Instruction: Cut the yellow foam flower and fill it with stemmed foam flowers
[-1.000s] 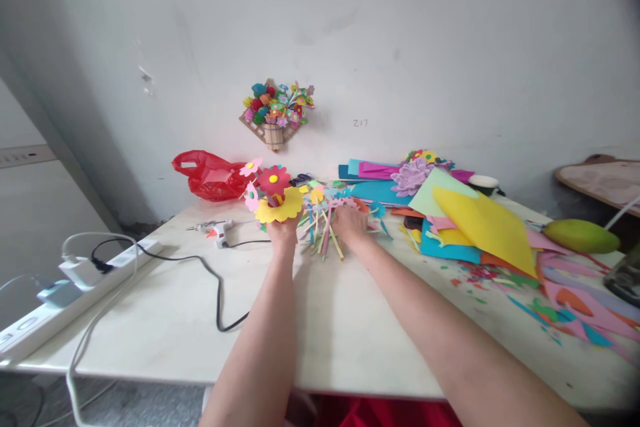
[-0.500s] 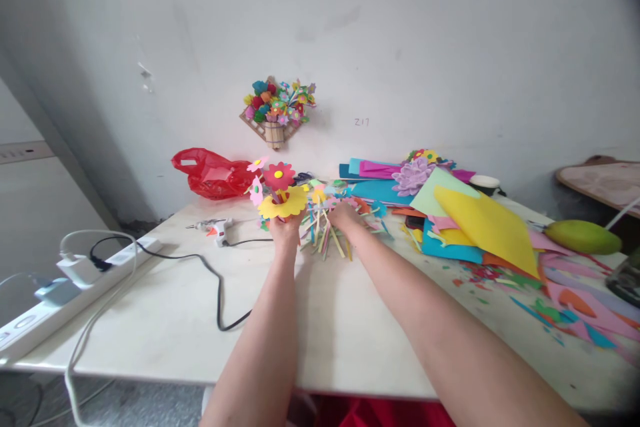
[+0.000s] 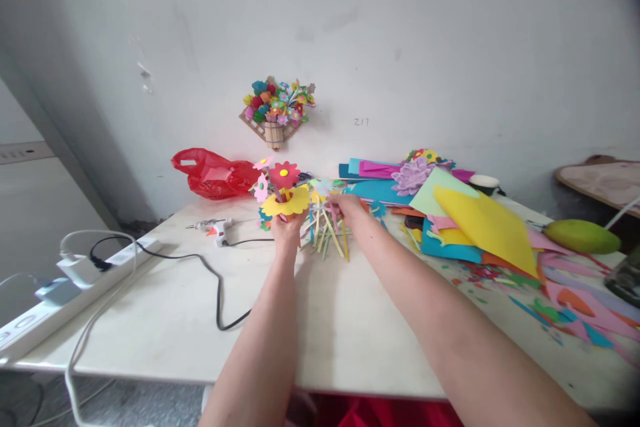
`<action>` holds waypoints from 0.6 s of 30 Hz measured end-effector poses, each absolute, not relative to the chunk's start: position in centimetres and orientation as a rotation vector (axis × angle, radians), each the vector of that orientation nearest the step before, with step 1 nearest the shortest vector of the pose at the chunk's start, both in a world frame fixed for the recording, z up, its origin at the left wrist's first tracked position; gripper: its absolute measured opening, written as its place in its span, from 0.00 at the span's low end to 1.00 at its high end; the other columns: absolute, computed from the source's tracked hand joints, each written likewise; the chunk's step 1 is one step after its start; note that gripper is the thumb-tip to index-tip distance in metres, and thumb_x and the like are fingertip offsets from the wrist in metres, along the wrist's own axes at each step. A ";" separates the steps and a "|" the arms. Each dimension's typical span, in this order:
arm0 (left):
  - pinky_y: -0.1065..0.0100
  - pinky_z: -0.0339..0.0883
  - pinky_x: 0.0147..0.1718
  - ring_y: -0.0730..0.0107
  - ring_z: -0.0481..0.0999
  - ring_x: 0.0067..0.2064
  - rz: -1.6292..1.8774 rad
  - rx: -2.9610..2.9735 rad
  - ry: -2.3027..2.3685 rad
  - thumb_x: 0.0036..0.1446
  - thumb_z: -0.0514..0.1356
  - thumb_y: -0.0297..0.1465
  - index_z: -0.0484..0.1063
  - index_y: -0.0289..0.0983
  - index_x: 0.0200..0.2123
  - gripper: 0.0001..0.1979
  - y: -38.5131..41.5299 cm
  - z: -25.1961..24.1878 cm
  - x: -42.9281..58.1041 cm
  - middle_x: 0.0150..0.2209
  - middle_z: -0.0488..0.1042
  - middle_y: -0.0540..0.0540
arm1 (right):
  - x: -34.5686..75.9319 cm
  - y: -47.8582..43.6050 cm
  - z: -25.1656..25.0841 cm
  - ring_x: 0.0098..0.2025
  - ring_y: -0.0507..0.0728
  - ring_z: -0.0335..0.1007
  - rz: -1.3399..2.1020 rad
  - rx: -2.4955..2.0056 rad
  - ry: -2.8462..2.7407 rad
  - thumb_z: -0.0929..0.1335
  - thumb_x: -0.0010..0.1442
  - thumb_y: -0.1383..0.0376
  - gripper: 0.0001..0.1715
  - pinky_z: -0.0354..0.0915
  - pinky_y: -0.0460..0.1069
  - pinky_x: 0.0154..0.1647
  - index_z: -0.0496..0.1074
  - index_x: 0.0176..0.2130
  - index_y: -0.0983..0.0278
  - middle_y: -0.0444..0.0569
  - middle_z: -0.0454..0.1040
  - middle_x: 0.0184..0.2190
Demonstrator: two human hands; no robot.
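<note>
My left hand (image 3: 287, 232) is wrapped round a small pot with a yellow scalloped rim (image 3: 300, 200). A red foam flower (image 3: 284, 175) and pink foam flowers (image 3: 261, 187) rise from it on stems. To the right, my right hand (image 3: 346, 207) is pinched closed at the pile of foam flowers, with a pink stem (image 3: 334, 212) at its fingertips. A pale blue flower (image 3: 324, 187) shows just left of these fingers; I cannot tell whether it belongs to that stem. Striped foam stems (image 3: 333, 240) fan out on the table toward me.
A red plastic bag (image 3: 215, 177) and a glue gun (image 3: 219, 232) with a black cord lie left. Foam sheets (image 3: 483, 223), scraps and a green mango-like fruit (image 3: 583, 237) cover the right. A power strip (image 3: 125, 255) runs along the left edge. A flower basket (image 3: 274, 133) hangs on the wall.
My left hand and the potted flowers have shifted slightly right. My right hand has risen a little among the loose flowers, and a pink stem now shows at its fingers.
</note>
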State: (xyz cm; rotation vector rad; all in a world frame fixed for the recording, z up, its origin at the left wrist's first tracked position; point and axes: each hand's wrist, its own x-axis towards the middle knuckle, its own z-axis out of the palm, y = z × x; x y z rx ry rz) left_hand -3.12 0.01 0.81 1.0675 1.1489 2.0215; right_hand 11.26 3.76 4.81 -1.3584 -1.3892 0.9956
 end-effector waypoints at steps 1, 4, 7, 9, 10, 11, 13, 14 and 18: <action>0.61 0.71 0.36 0.63 0.75 0.37 2.023 1.066 1.138 0.34 0.71 0.36 0.71 0.37 0.38 0.25 0.0 0.8 -3.1 0.36 0.76 0.45 | 11.2 3.6 5.1 0.15 0.46 0.51 1.100 -1.301 -1.345 0.61 0.55 0.71 0.09 0.53 0.42 0.17 0.66 0.25 0.67 0.42 0.65 0.15; 0.62 0.71 0.37 0.64 0.75 0.38 2.022 1.080 1.125 0.35 0.70 0.36 0.69 0.38 0.40 0.25 0.0 0.8 -3.1 0.37 0.75 0.45 | 10.9 2.8 5.7 0.14 0.45 0.45 1.325 -1.185 -1.287 0.64 0.56 0.69 0.09 0.49 0.40 0.14 0.63 0.24 0.66 0.39 0.60 0.13; 0.65 0.70 0.37 0.66 0.74 0.38 2.030 1.103 1.106 0.37 0.69 0.37 0.68 0.39 0.41 0.25 0.1 0.7 -3.1 0.38 0.74 0.46 | 10.4 1.9 5.9 0.13 0.44 0.42 1.480 -1.082 -1.248 0.67 0.55 0.67 0.09 0.45 0.39 0.12 0.64 0.25 0.66 0.37 0.59 0.13; 0.67 0.70 0.35 0.68 0.74 0.37 2.026 1.115 1.107 0.38 0.69 0.37 0.67 0.39 0.41 0.25 0.2 0.6 -3.2 0.38 0.73 0.47 | 10.2 1.5 5.9 0.13 0.43 0.40 1.542 -1.031 -1.227 0.68 0.54 0.67 0.08 0.43 0.39 0.12 0.64 0.26 0.66 0.37 0.59 0.13; 0.68 0.70 0.33 0.69 0.73 0.35 2.015 1.118 1.120 0.38 0.68 0.38 0.67 0.39 0.41 0.25 0.3 0.6 -3.2 0.37 0.73 0.47 | 10.2 1.4 6.0 0.13 0.43 0.39 1.569 -0.993 -1.203 0.68 0.54 0.67 0.07 0.42 0.39 0.11 0.65 0.27 0.66 0.36 0.60 0.13; 0.68 0.69 0.31 0.70 0.73 0.34 1.999 1.119 1.139 0.38 0.68 0.39 0.66 0.38 0.40 0.25 0.3 0.5 -3.2 0.35 0.72 0.48 | 10.2 1.3 6.0 0.12 0.42 0.39 1.593 -0.939 -1.173 0.68 0.54 0.67 0.07 0.41 0.39 0.11 0.65 0.28 0.66 0.36 0.60 0.13; 0.69 0.68 0.28 0.71 0.71 0.31 1.972 1.110 1.179 0.38 0.68 0.40 0.66 0.38 0.38 0.24 0.4 0.5 -3.3 0.33 0.71 0.49 | 10.3 1.4 6.1 0.12 0.42 0.40 1.617 -0.805 -1.115 0.68 0.52 0.67 0.06 0.40 0.39 0.11 0.66 0.30 0.67 0.36 0.62 0.14; 0.70 0.68 0.27 0.71 0.71 0.31 1.963 1.106 1.192 0.39 0.68 0.40 0.66 0.38 0.37 0.23 0.4 0.5 -3.3 0.32 0.71 0.49 | 10.4 1.4 6.2 0.12 0.42 0.41 1.611 -0.740 -1.099 0.69 0.51 0.67 0.06 0.40 0.39 0.10 0.67 0.30 0.67 0.36 0.63 0.14; 0.70 0.69 0.27 0.70 0.72 0.33 1.959 1.140 1.199 0.41 0.66 0.39 0.66 0.38 0.37 0.20 0.2 0.5 -3.2 0.33 0.70 0.49 | 11.0 1.5 6.4 0.12 0.42 0.46 1.490 -0.596 -1.107 0.71 0.46 0.66 0.10 0.44 0.40 0.11 0.69 0.30 0.67 0.37 0.66 0.16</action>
